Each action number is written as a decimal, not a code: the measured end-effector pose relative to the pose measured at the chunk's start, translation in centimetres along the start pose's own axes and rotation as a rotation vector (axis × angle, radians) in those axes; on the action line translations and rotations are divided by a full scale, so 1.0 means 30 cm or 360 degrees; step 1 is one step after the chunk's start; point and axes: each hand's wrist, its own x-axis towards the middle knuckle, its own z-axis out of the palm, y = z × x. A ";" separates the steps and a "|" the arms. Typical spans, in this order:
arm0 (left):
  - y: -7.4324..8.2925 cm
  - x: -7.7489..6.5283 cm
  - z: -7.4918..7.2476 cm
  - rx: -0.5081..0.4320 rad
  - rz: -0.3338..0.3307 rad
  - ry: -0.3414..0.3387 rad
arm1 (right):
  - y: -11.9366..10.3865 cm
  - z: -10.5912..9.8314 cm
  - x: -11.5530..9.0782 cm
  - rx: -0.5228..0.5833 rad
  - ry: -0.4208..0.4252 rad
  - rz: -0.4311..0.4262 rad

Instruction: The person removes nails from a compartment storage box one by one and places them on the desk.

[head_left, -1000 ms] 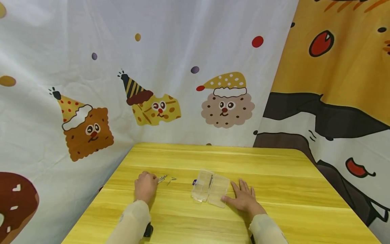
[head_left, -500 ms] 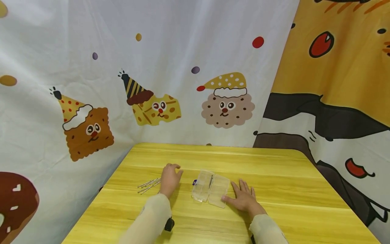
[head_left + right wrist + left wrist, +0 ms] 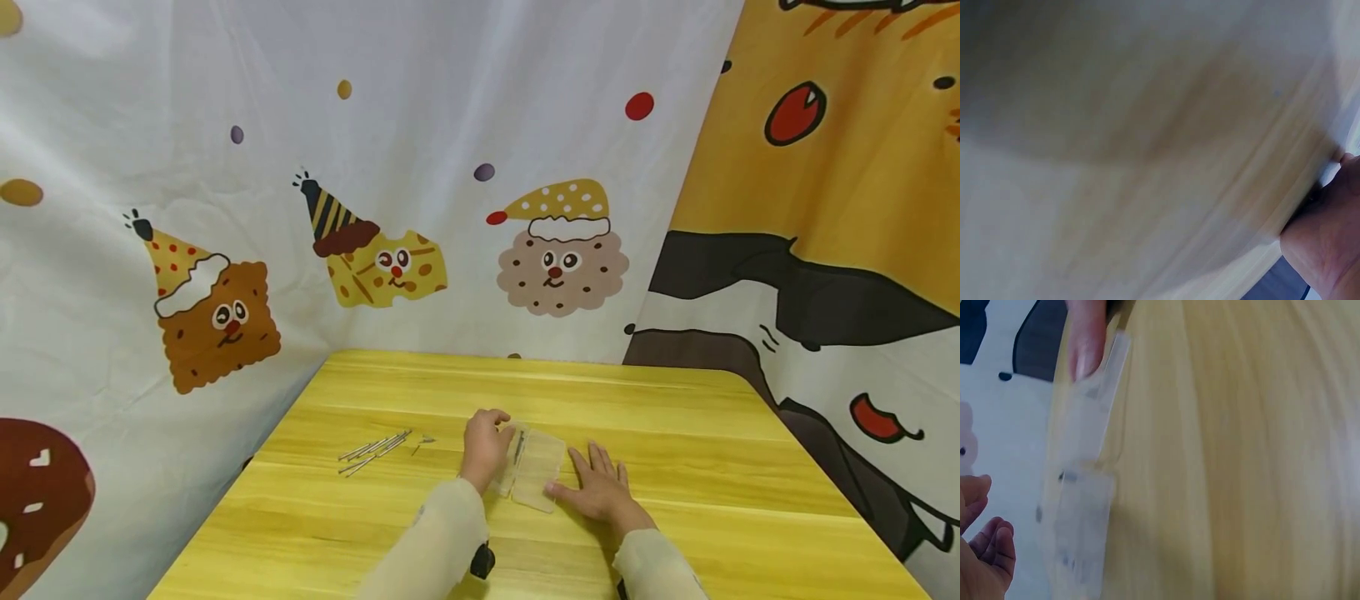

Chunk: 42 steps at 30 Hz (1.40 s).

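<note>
A clear plastic box (image 3: 522, 471) lies unfolded on the table, its two halves side by side. A thin dark metal piece (image 3: 520, 446) shows near the hinge. My left hand (image 3: 483, 450) is over the left half and covers much of it; thumb and fingers (image 3: 1000, 547) stand apart, with nothing visible between them. My right hand (image 3: 600, 492) lies on the table with fingers spread, its thumb touching the right half's edge. Left of the box lie several long thin metal rods (image 3: 373, 450) and a few short metal pieces (image 3: 426, 439), too small to identify.
Everything lies on a yellow wood-grain table (image 3: 675, 467). A white cartoon-printed cloth (image 3: 420, 125) hangs behind it and along its left side. A small dark device (image 3: 482, 561) sits at the left wrist.
My left hand has moved right, from the long rods past the short pieces to the box's left half. The right hand has stayed in place at the box.
</note>
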 end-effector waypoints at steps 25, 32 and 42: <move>-0.062 -0.060 0.134 0.0380 -0.0071 0.0264 | -0.054 -0.011 -0.041 0.0057 -0.0008 0.0012; -0.077 -0.042 0.163 0.0499 -0.0098 0.0210 | 0.009 0.024 0.005 0.0006 0.0026 0.0009; -0.071 -0.040 0.161 0.0813 -0.0010 0.0153 | -0.049 -0.026 -0.031 0.0013 -0.0007 0.0025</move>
